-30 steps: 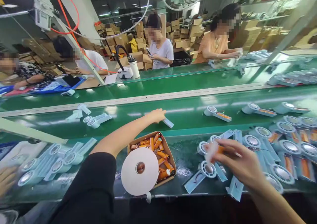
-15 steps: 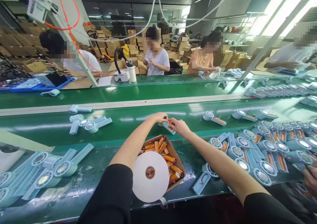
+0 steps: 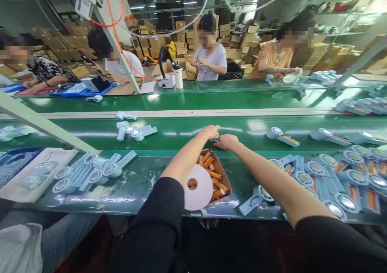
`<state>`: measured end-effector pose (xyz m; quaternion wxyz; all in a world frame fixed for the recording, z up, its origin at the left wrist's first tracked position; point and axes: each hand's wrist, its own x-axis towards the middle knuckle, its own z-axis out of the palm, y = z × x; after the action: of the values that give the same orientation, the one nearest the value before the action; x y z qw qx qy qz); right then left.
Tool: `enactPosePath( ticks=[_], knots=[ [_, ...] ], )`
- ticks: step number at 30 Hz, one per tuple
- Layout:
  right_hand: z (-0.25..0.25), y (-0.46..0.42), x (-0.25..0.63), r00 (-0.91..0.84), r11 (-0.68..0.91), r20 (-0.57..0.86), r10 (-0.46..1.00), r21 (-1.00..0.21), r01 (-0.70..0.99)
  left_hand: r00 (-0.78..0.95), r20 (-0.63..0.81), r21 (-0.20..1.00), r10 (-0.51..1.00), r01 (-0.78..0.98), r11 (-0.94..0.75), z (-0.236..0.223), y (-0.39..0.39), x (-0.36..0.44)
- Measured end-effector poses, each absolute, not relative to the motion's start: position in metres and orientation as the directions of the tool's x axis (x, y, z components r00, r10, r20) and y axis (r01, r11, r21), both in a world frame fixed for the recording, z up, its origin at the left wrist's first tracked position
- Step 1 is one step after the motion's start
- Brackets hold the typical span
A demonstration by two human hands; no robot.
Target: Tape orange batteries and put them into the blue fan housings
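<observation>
Over the green conveyor belt, my left hand and my right hand meet with bent fingers around a light-blue handheld fan body. Only a sliver of it shows between them. Just below my hands is a cardboard box of orange cylindrical batteries. A white flat roll with a round core hole lies over the box's left part. To the right of my right forearm, several fan bodies lie crowded together, some with orange batteries in their handles.
More fan bodies are piled at left, beside a white tray. Several fan bodies rest on the belt. A slanting metal post rises at left. Co-workers sit across the line, near a white bottle.
The view has swung left and somewhat down, showing more of the left side. My hands remain together at the fan body; its handle with the orange battery, visible before, is now mostly covered.
</observation>
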<state>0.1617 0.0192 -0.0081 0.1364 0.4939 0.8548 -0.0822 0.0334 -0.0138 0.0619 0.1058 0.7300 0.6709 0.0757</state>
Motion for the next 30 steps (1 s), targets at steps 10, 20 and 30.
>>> enactPosePath(
  ticks=[10, 20, 30],
  knots=[
    [0.003, 0.017, 0.200, -0.536, 0.523, -0.083, 0.840, -0.142, 0.841, 0.327, -0.169, 0.333, 0.930, 0.907, -0.258, 0.037, -0.261, -0.050],
    [-0.001, -0.206, 0.225, -0.895, 0.301, -0.081, 0.438, -0.925, 0.231, -0.010, 0.425, 0.275, 0.905, 0.954, -0.118, -0.020, -0.336, -0.040],
    [-0.005, -0.232, 0.225, -0.994, 0.605, -0.108, 0.018, -0.790, 0.097, -0.456, 0.408, 0.617, 0.791, 0.776, 0.129, -0.021, -0.335, -0.075]
  ],
)
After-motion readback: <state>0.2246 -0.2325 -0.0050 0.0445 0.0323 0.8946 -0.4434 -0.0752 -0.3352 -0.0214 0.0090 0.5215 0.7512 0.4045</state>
